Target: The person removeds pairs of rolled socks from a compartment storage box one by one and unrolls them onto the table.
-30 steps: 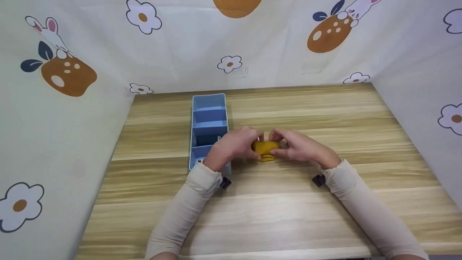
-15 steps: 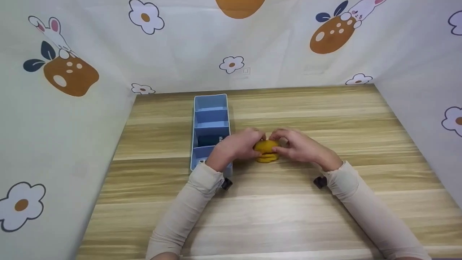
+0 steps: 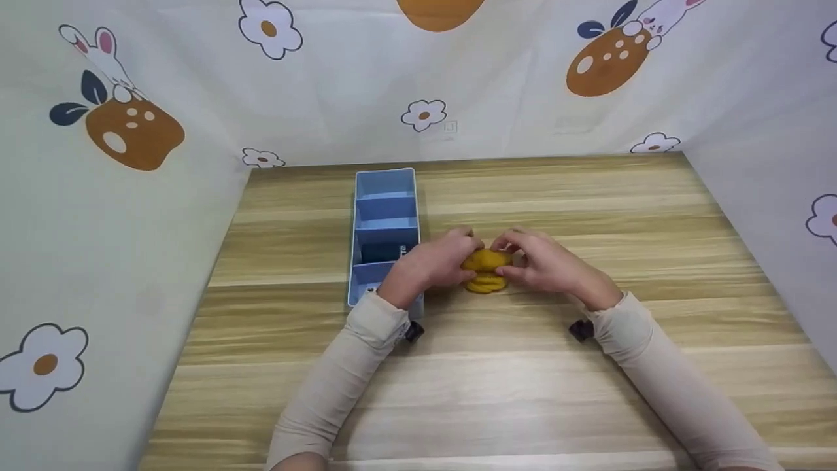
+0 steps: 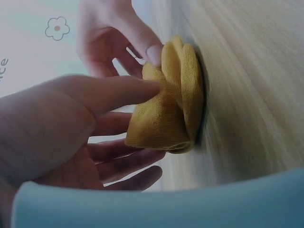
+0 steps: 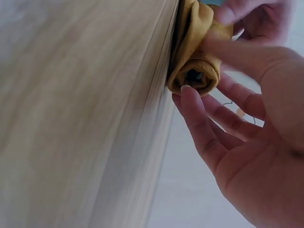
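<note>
The mustard-yellow knit cloth [image 3: 487, 260], fine-ribbed and soft, is lying on its side in a plump roll, its length running left to right over the middle of the desk [image 3: 510, 379]! At the right end its layers are coiling loosely round a small dark hollow, and now look at the near side: thick, rounded folds are bulging out low against the wood, bunching just beneath the curved top.

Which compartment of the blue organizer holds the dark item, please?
The third compartment from the far end; it alone visibly holds a dark item with white markings.
</note>
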The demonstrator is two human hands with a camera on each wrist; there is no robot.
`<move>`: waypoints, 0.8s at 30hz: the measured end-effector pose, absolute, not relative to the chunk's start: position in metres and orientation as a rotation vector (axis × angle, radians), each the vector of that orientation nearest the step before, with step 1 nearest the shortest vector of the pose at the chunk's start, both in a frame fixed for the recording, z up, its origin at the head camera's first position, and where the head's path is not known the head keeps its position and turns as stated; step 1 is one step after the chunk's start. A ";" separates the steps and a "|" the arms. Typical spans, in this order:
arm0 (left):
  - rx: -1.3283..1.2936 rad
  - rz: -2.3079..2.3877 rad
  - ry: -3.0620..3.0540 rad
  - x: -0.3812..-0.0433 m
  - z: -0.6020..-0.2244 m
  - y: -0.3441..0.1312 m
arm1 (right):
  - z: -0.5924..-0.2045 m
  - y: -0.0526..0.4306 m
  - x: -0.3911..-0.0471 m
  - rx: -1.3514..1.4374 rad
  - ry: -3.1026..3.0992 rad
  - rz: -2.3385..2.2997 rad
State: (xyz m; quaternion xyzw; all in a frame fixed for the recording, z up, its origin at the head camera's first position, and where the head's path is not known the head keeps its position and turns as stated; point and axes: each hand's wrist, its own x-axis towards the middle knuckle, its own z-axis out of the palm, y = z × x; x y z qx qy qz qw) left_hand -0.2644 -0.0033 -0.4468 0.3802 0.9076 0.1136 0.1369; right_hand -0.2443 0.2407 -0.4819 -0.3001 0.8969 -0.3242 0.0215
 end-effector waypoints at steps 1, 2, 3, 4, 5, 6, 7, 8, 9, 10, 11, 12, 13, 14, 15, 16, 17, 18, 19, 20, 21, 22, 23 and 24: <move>1.099 0.326 2.630 -0.265 -0.447 -0.003 | -0.482 0.241 -0.244 -0.936 2.779 -1.005; 1.098 0.326 2.634 -0.265 -0.447 -0.003 | -0.482 0.241 -0.245 -0.940 2.778 -1.004; 1.097 0.335 2.638 -0.265 -0.447 -0.004 | -0.483 0.241 -0.245 -0.942 2.776 -1.006; 1.098 0.349 2.642 -0.265 -0.448 -0.004 | -0.483 0.241 -0.245 -0.937 2.777 -1.008; 1.101 0.366 2.647 -0.265 -0.447 -0.004 | -0.483 0.242 -0.245 -0.930 2.777 -1.015; 1.104 0.383 2.652 -0.265 -0.448 -0.005 | -0.482 0.242 -0.245 -0.916 2.774 -1.024; 1.114 0.392 2.660 -0.265 -0.448 -0.005 | -0.482 0.242 -0.245 -0.910 2.777 -1.029; 1.123 0.395 2.671 -0.265 -0.448 -0.005 | -0.482 0.242 -0.245 -0.906 2.781 -1.031; 1.135 0.393 2.687 -0.265 -0.448 -0.005 | -0.482 0.242 -0.245 -0.903 2.791 -1.029; 1.145 0.387 2.709 -0.265 -0.448 -0.004 | -0.481 0.242 -0.245 -0.902 2.800 -1.022; 1.153 0.376 2.735 -0.265 -0.449 -0.004 | -0.481 0.242 -0.245 -0.903 2.813 -1.009; 1.158 0.358 2.763 -0.264 -0.449 -0.003 | -0.481 0.241 -0.244 -0.905 2.831 -0.990; 1.162 0.343 2.790 -0.264 -0.449 -0.003 | -0.481 0.241 -0.244 -0.907 2.853 -0.965; 1.162 0.330 2.815 -0.264 -0.450 -0.002 | -0.480 0.241 -0.244 -0.906 2.875 -0.937; 1.162 0.316 2.838 -0.264 -0.450 -0.002 | -0.480 0.241 -0.243 -0.901 2.896 -0.911; 1.160 0.312 2.856 -0.264 -0.450 -0.001 | -0.480 0.240 -0.243 -0.895 2.914 -0.887; 1.157 0.309 2.867 -0.265 -0.451 -0.001 | -0.479 0.240 -0.243 -0.889 2.930 -0.867; 1.154 0.310 2.874 -0.265 -0.451 -0.001 | -0.479 0.240 -0.244 -0.882 2.939 -0.855; 1.152 0.314 2.878 -0.265 -0.452 0.000 | -0.479 0.240 -0.244 -0.876 2.942 -0.848; 1.149 0.315 2.880 -0.266 -0.452 0.000 | -0.479 0.239 -0.244 -0.873 2.942 -0.848; 1.147 0.312 2.883 -0.266 -0.453 0.000 | -0.479 0.239 -0.244 -0.865 2.938 -0.854; 1.147 0.321 2.886 -0.266 -0.454 0.000 | -0.479 0.239 -0.245 -0.857 2.937 -0.858; 1.150 0.319 2.894 -0.267 -0.455 0.000 | -0.479 0.239 -0.245 -0.848 2.932 -0.866; 1.156 0.310 2.906 -0.267 -0.456 0.000 | -0.479 0.239 -0.245 -0.839 2.928 -0.874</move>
